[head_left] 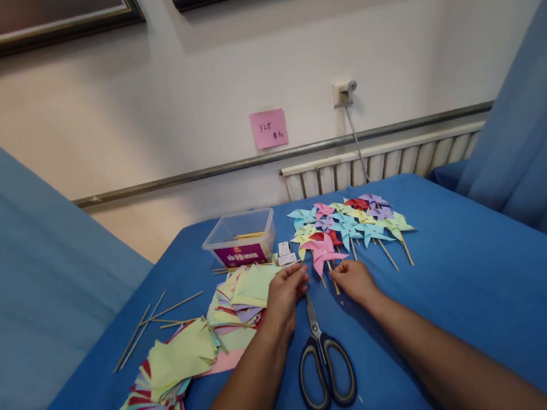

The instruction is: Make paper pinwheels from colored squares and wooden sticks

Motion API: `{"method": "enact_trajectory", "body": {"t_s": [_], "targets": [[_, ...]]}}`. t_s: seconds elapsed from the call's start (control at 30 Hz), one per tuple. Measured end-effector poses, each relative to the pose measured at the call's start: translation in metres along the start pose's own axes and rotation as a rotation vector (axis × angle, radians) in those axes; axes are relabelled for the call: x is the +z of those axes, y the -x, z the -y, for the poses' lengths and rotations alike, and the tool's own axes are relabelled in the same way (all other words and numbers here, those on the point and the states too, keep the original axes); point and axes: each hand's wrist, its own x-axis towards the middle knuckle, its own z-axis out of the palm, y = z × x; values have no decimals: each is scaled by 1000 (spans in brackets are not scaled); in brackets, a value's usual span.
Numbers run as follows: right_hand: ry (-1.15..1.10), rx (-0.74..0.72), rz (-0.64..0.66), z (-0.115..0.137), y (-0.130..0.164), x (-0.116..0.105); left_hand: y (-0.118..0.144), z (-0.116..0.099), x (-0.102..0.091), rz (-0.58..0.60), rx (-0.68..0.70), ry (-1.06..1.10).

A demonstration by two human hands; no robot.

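My right hand (356,280) pinches the wooden stick of a pink paper pinwheel (324,253) at the front of a group of finished pinwheels (346,228). My left hand (285,291) hovers over the table just left of it, thumb and fingers brought together; whatever may be between them is too small to make out. Scissors (325,366) with dark handles lie between my forearms, blades shut and pointing away from me, the tip close to my left fingers. A stack of coloured paper pieces (251,288) lies beside my left hand.
A clear plastic box (240,236) holding some sticks stands behind the papers, with small white boxes (285,252) beside it. More cut paper (161,388) and loose wooden sticks (143,326) cover the left side. Blue curtains (24,265) hang at both sides; a radiator (388,159) is behind.
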Motion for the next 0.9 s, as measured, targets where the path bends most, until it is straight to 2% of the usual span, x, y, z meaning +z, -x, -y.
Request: {"method": "enact_trajectory", "body": {"t_s": [0.1,0.23,0.57,0.9], "targets": [[118,28,4,5,-3,1,2,2,-16,-27,75,-55],[268,56,16,16,-2,7,-2,4,-28,-52,91,-31],[509,50,41,26,4,12,1,0,-28,-24,52,49],[484,-10,-17,20,1,14,2,-8,-30,-21,86,109]]}}
